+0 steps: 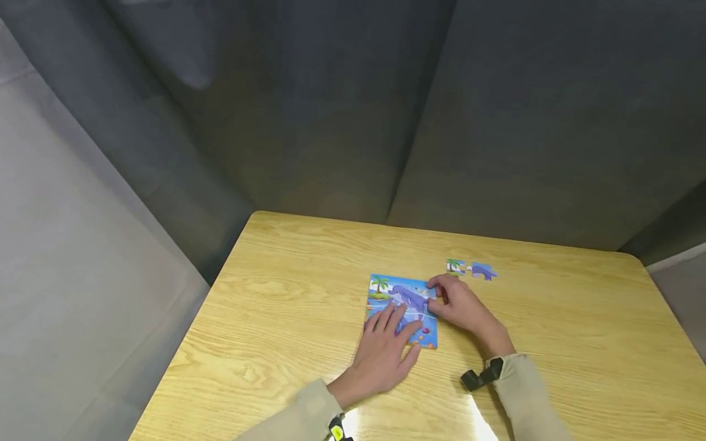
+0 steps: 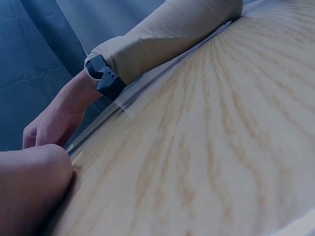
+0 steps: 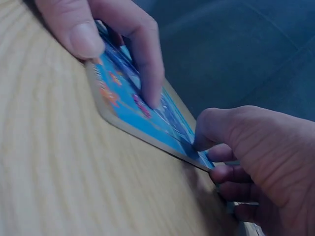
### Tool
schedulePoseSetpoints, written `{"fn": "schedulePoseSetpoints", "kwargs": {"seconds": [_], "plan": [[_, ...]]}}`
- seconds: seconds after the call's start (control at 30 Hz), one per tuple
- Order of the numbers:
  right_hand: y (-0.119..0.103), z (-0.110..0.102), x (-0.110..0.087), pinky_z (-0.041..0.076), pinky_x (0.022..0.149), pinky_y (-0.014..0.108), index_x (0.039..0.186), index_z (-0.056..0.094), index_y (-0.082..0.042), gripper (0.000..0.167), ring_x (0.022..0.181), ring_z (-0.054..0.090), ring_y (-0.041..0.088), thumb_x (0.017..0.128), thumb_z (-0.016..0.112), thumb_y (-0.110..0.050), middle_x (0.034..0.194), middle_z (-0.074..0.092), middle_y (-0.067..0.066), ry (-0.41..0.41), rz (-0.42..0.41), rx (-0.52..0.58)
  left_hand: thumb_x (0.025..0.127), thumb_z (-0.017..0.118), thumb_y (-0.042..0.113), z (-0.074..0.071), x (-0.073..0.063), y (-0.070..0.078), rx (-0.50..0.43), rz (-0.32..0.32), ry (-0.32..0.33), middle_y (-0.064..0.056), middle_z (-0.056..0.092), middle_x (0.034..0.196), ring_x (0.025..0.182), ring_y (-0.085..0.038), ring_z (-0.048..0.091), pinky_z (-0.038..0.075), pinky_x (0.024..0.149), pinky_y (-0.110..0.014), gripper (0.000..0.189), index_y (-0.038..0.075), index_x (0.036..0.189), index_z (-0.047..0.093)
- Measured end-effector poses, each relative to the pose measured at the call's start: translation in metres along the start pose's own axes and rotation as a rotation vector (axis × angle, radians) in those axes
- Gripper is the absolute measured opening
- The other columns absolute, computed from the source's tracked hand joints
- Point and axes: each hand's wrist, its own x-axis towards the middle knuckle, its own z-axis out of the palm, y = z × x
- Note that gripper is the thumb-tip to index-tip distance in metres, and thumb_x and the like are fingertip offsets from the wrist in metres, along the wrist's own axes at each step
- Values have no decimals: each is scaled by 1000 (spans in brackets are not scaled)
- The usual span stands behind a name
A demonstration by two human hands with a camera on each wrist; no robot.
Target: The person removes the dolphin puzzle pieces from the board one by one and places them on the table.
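Observation:
A square jigsaw puzzle board (image 1: 431, 337) lies on the table, showing a purple dolphin, a palm tree and blue water. My left hand (image 1: 380, 355) rests on its lower left part with fingers spread; in the right wrist view the left thumb sits at a corner. At the right edge, my right hand (image 1: 460, 303) grips the board (image 3: 142, 130), thumb on the printed face and fingers curled beside the rim. Just beyond the right hand lie a palm-tree puzzle piece (image 1: 455, 265) and a dolphin puzzle piece (image 1: 483, 271).
The wooden table (image 1: 265, 318) has rounded far corners. Dark grey curtain (image 1: 331, 122) hangs right behind its far edge, and a lighter grey panel (image 1: 83, 275) stands at the left. A black wrist camera (image 1: 482, 375) is strapped on the right forearm.

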Motion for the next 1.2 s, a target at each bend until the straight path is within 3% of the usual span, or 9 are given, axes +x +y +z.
{"fn": "schedulePoseSetpoints", "kwargs": {"seconds": [0.2, 0.57, 0.77, 1.0, 1.2], "plan": [[-7, 3, 0, 42, 67, 30, 112, 67, -1, 30, 72, 47, 14, 86, 75, -15, 84, 55, 2, 2, 30, -65, 111, 27, 51, -1, -2, 1, 11, -9, -17, -9, 30, 169, 157, -32, 23, 28, 121, -54, 51, 36, 157, 44], [-7, 5, 2, 40, 63, 29, 109, 67, -1, 21, 66, 45, 13, 91, 71, -10, 78, 52, -1, 46, 36, -71, 111, 27, 52, -4, 1, 2, 26, -12, -23, -8, 30, 169, 158, -32, 23, 28, 121, -53, 52, 37, 157, 45], [-4, 9, 4, 38, 63, 29, 107, 64, -4, 18, 67, 45, 13, 91, 70, -9, 78, 52, 1, 82, 68, -17, 111, 30, 52, -8, 2, 1, 25, -16, -32, -8, 31, 169, 157, -32, 24, 29, 121, -53, 51, 37, 157, 46], [-4, 9, 5, 39, 68, 31, 106, 64, -4, 15, 76, 46, 18, 94, 71, -10, 90, 56, 9, 95, 81, 36, 111, 31, 51, -9, 1, 0, 22, -15, -35, -8, 31, 169, 157, -33, 24, 27, 122, -53, 50, 37, 156, 47], [-3, 6, 0, 41, 62, 26, 103, 66, -4, 13, 70, 49, 16, 92, 71, -8, 83, 57, 7, 153, 84, 85, 111, 32, 50, -6, 1, 4, -10, -17, -21, -8, 31, 168, 157, -32, 24, 27, 121, -53, 50, 36, 155, 48]]}}
